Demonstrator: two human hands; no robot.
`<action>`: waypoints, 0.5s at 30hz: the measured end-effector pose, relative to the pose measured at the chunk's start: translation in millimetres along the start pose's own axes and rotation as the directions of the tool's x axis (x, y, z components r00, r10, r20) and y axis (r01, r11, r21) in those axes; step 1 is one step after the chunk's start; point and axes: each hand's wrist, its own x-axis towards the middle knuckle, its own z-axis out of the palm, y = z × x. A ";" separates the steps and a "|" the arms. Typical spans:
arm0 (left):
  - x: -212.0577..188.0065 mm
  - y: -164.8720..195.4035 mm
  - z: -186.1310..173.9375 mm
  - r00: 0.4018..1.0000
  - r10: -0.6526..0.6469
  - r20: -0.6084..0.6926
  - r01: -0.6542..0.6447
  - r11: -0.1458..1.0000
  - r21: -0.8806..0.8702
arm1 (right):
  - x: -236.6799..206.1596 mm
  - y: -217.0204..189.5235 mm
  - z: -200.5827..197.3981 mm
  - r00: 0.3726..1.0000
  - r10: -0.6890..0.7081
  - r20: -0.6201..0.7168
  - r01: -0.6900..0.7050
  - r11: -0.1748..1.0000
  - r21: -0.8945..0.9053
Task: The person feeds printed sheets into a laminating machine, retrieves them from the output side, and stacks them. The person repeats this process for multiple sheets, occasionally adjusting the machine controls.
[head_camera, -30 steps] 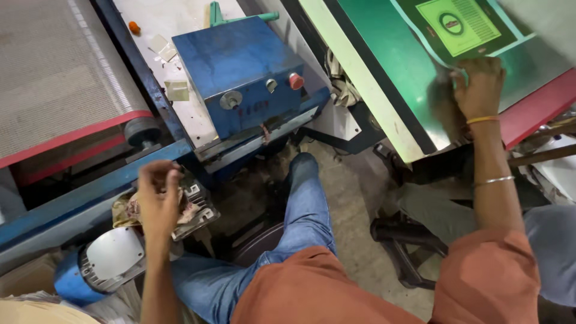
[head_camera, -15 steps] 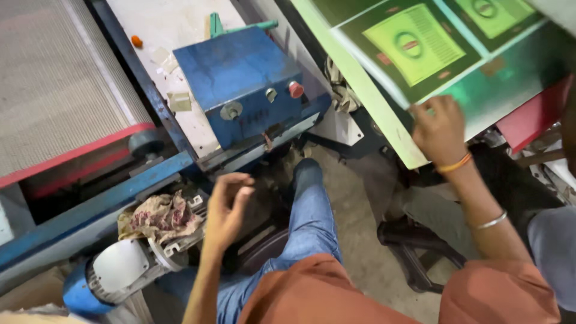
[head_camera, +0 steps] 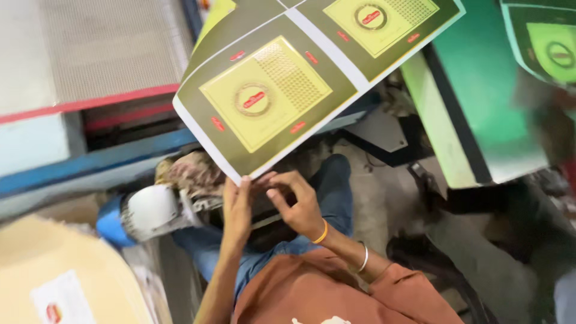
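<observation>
Printed sheet (head_camera: pixel 312 66) | dark green, yellow squares | both hands' fingers (head_camera: pixel 282 195) pinch corner

Dark olive printed sheet (head_camera: pixel 288 78) with yellow squares and small red marks, green printing table (head_camera: pixel 480 102), seemingly mottled rag (head_camera: pixel 192 171)

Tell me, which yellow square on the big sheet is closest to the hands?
The yellow square at the sheet's lower corner, just above the left hand and right hand. The other yellow square sits farther up, near the top edge.
</observation>
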 end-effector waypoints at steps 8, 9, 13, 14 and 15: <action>34.7 61.6 -151.4 0.976 0.167 -0.142 -0.141 0.974 0.177 | 24.6 84.6 5.3 0.897 0.407 0.171 -0.440 0.797 0.414; 49.4 71.0 -172.0 0.971 0.182 -0.157 -0.151 0.970 0.190 | 21.9 90.2 2.2 0.906 0.387 0.172 -0.423 0.811 0.405; 116.0 121.0 -253.4 0.990 0.023 -0.143 0.021 0.954 0.298 | 0.5 104.1 5.5 0.866 0.413 0.283 -0.494 0.798 0.347; 124.8 132.5 -271.0 0.993 -0.029 -0.114 0.066 0.940 0.336 | -6.6 106.6 8.2 0.854 0.424 0.301 -0.510 0.796 0.326; 130.2 142.6 -287.3 0.995 -0.053 -0.080 0.081 0.914 0.397 | -13.3 109.3 10.7 0.843 0.435 0.315 -0.524 0.794 0.307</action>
